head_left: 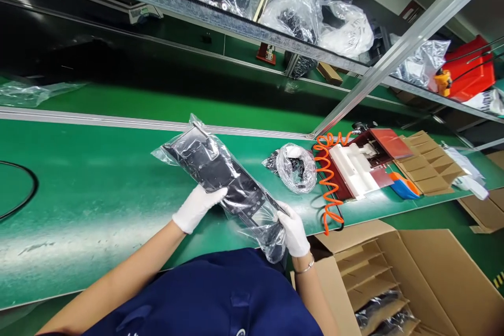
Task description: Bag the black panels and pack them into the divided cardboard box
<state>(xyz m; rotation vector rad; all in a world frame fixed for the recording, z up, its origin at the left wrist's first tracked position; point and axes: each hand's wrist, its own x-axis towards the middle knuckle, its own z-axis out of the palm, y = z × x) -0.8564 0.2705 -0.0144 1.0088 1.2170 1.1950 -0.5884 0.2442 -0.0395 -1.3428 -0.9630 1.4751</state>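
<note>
A long black plastic part in a clear plastic bag (220, 173) is held in front of me, tilted across the near edge of the green table. My left hand (199, 205), in a white glove, grips its lower left side with the thumb on top. At its right end my right hand (293, 228), also gloved in white, closes on the edge of the bagged part. Loose bag film hangs beside the right hand. What the part is exactly, I cannot make out.
An open clear bag of small black pieces (297, 168) stands to the right, beside an orange coiled hose (326, 184) and a red-and-white fixture (358, 168). A divided cardboard box (429, 268) sits at lower right. A shelf rail (236, 21) and slanted post (394, 58) rise behind.
</note>
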